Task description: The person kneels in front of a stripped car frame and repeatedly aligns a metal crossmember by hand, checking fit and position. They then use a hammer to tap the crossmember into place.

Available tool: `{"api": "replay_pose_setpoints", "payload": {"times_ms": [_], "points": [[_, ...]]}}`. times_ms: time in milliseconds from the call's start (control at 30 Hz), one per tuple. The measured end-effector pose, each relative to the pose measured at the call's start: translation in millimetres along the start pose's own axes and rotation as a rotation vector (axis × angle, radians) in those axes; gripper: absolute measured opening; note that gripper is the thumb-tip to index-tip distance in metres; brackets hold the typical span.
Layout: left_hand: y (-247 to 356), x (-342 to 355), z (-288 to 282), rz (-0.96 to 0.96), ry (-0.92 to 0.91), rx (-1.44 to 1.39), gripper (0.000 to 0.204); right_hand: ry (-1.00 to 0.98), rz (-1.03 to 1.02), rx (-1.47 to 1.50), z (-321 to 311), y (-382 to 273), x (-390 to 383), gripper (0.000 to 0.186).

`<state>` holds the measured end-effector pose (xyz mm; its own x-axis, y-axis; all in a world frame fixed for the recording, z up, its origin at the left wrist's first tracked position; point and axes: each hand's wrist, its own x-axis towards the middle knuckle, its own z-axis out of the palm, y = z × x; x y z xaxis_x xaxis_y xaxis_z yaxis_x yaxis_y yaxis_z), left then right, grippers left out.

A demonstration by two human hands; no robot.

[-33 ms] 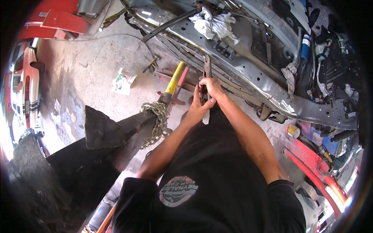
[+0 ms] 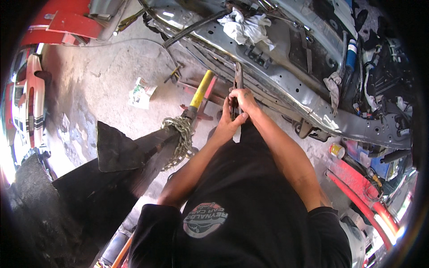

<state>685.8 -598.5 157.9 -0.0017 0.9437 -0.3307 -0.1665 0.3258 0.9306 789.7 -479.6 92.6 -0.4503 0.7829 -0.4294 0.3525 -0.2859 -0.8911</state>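
Observation:
Both of my hands are closed on a long, narrow, worn metal piece [image 2: 239, 79] in front of my chest. Its grey-brown upper end points toward the car body, and a paler end shows below my hands. I cannot make out its exact kind. My right hand [image 2: 245, 101] wraps round it from the right, a little higher up. Lower down, my left hand [image 2: 229, 124] grips it from the left, its thumb reaching across toward my right wrist. Just beyond lies the bare grey metal sill [image 2: 286, 82] of a stripped car body; the piece's tip appears close to its edge.
A dark beam [image 2: 152, 149] with a chain [image 2: 181, 138] and a yellow tube [image 2: 202, 90] stands at my left. White cloth [image 2: 246, 29] lies on the car body. On the floor are a hammer-like tool [image 2: 173, 74], paper [image 2: 141, 94], a can [image 2: 336, 151] and red bars [image 2: 357, 196].

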Motion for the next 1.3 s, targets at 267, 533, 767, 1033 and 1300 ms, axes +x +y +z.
{"api": "replay_pose_setpoints", "payload": {"times_ms": [267, 533, 767, 1033, 1300], "points": [[-10, 14, -27, -0.128, -0.056, 0.081, 0.088, 0.061, 0.11, 0.191, 3, -10, -5, 0.025], [24, 167, -70, -0.102, 0.412, -0.301, 0.051, 0.003, 0.32, 0.402, 2, -42, -13, 0.016], [55, 212, -76, -0.238, 0.457, -0.23, 0.045, 0.037, 0.342, 0.478, -1, -44, -18, 0.02], [53, 221, -85, -0.296, 0.433, -0.157, 0.032, -0.024, 0.357, 0.554, -5, -30, -19, 0.032], [46, 220, -83, -0.282, 0.52, -0.147, 0.029, -0.1, 0.376, 0.415, -19, -43, -23, 0.045]]}}
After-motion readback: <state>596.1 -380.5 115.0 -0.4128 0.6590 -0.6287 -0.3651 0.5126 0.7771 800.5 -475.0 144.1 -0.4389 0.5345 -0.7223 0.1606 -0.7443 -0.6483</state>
